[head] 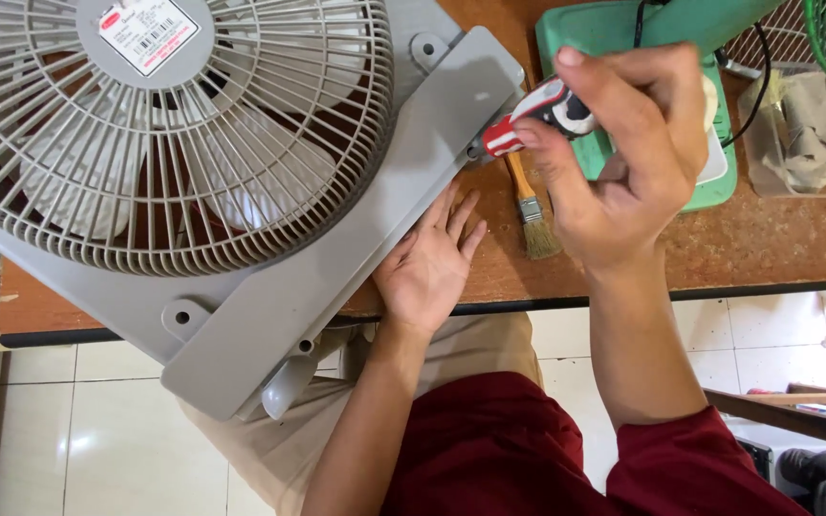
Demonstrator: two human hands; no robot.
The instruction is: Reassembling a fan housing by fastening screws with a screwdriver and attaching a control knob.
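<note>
A grey box fan (241,191) lies face down across the front edge of a wooden table (767,248), its round grille up. My left hand (429,263) lies flat against the fan's grey frame edge, palm up, fingers spread. My right hand (623,153) grips the red, white and black handle of a screwdriver (537,115). The screwdriver's tip points at the upper right side of the fan frame.
A small paintbrush (531,210) lies on the table below the screwdriver. A green fan base (623,38) with a black cable sits at the back. A clear tub of rags (810,134) stands at the right. White tiled floor lies below.
</note>
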